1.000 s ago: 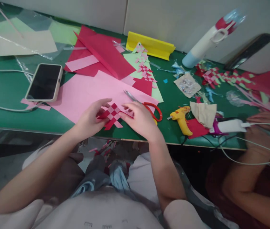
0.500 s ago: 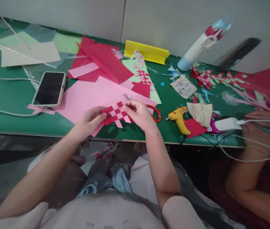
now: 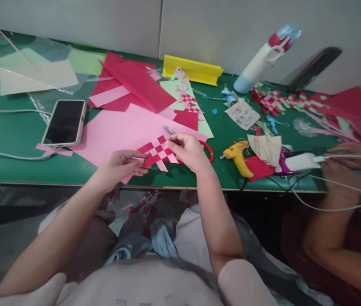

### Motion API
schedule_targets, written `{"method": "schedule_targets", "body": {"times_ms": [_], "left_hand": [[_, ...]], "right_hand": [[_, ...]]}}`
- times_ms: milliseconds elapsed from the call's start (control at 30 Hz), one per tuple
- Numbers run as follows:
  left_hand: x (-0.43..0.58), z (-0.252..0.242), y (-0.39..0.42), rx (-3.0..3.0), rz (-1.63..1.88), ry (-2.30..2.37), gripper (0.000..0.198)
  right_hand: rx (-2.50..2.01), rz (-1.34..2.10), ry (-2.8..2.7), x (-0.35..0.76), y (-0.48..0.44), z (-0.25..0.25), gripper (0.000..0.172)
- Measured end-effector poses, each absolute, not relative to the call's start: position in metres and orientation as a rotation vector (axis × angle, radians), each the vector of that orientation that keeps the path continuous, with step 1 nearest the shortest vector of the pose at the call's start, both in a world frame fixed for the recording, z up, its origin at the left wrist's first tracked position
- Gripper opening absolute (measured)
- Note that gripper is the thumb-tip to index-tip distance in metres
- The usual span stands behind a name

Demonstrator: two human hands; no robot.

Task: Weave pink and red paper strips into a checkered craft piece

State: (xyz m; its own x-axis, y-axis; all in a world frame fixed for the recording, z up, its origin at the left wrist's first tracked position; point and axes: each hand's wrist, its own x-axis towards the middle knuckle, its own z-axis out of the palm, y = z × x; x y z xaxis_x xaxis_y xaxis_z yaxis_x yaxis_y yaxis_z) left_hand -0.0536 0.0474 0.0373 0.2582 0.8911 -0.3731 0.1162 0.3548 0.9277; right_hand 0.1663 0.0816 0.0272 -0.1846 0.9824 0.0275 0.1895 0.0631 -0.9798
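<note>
A small woven paper piece [image 3: 159,148] in red and pink checks is held up between my hands, above a large pink sheet [image 3: 113,127]. My right hand [image 3: 188,152] pinches its right end, thumb on top. At its left end, the fingers of my left hand [image 3: 125,168] are bent around the red strips, partly covering them. Loose pink strip ends hang from its lower edge. Scissors [image 3: 208,151] with red handles lie partly hidden under my right hand.
A phone [image 3: 65,122] lies left, red sheets [image 3: 129,80] behind. Near the yellow folded card [image 3: 193,70] lies a checkered paper figure [image 3: 187,95]. Rightward are a yellow glue gun [image 3: 238,158], a bottle [image 3: 260,63], cables and another person's hands [image 3: 342,170].
My left hand has shifted its fingers at the woven piece's left end, the thumb moving lower and off the top. My right hand keeps its pinch. The view has shifted slightly.
</note>
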Motion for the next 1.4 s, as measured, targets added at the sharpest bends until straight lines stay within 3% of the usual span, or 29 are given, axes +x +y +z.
{"method": "schedule_targets", "body": {"times_ms": [600, 900, 1200, 1400], "left_hand": [[-0.052, 0.038, 0.046, 0.959, 0.648, 1.168, 0.046], [-0.035, 0.035, 0.036, 0.869, 0.699, 1.086, 0.038], [-0.021, 0.027, 0.025, 0.918, 0.89, 1.08, 0.027], [-0.026, 0.029, 0.008, 0.949, 0.745, 1.073, 0.03]], "right_hand": [[-1.234, 1.297, -1.425, 0.17, 0.085, 0.023, 0.023], [-1.118, 1.452, -1.28, 0.169, 0.086, 0.025, 0.027], [-1.145, 1.352, -1.332, 0.162, 0.08, 0.036, 0.024], [-1.166, 1.29, -1.322, 0.167, 0.075, 0.04, 0.028]]}}
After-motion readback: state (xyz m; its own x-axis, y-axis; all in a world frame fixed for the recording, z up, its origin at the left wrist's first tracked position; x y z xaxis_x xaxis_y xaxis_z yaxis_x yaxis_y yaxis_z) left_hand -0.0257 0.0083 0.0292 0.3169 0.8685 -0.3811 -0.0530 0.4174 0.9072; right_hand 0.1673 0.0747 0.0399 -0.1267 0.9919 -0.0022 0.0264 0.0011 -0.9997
